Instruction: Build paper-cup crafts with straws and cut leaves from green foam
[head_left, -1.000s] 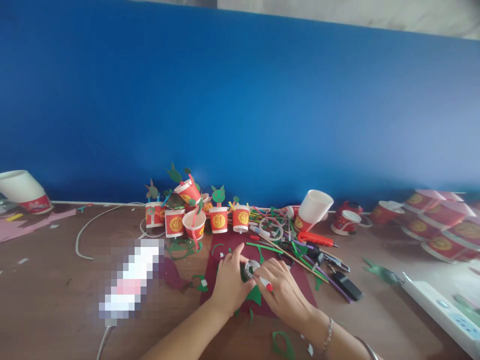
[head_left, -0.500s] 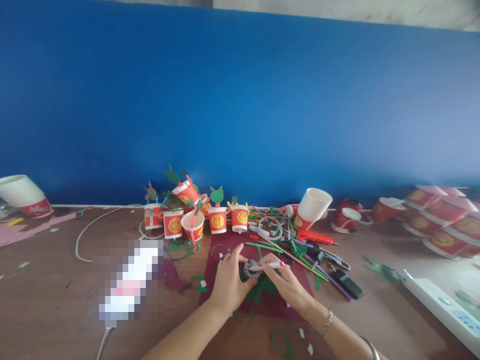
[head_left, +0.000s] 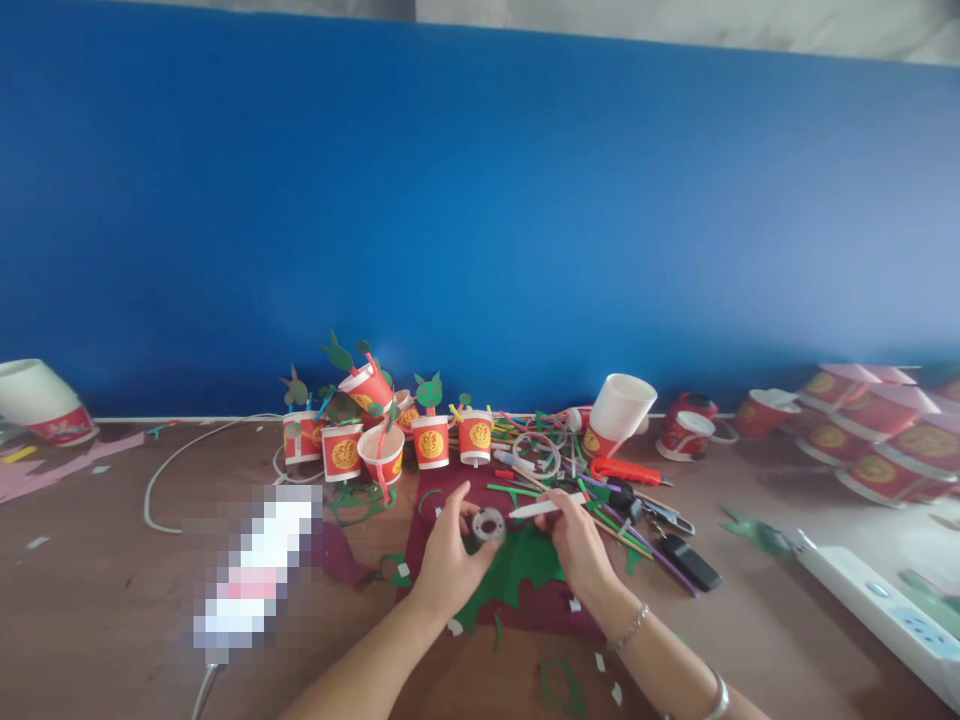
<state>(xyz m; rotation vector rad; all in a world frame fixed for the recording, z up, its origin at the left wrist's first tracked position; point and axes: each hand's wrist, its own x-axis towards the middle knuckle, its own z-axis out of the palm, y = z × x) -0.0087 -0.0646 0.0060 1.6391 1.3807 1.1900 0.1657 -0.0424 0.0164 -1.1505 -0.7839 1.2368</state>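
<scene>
Seven red cups (head_left: 430, 447) at least, several bearing green cutouts (head_left: 430, 391) and drinking-straw pieces, stand or lean in a cluster by the blue partition (head_left: 480, 220), and these look largely made up, while the marking in hand seems only partly done. One green sheet (head_left: 521, 570), ragged along its near edge as though pieces have been cut from it, lies over one maroon sheet (head_left: 540, 618) and has a fair expanse left uncut; any drawn outline is too small to make out. One grey ring (head_left: 489, 527) is at the sheet's far left part, gripped between the thumb and fingers of the left hand (head_left: 450, 560), though I cannot tell whether it rests flat. One white marker (head_left: 547, 506) with a red end is pinched in the right hand (head_left: 581, 555), its tip just beside the ring, contact unclear. Beyond lie one orange-handled tool (head_left: 626, 471), one black fob (head_left: 690, 562) and many loose straws, too tangled to count. Two stacks of nested cups (head_left: 619, 412) lean, one at each side of the cluster; one power strip (head_left: 881, 615) lies at the right, before a blurred pile of cups (head_left: 881, 430) that defies an exact count.
</scene>
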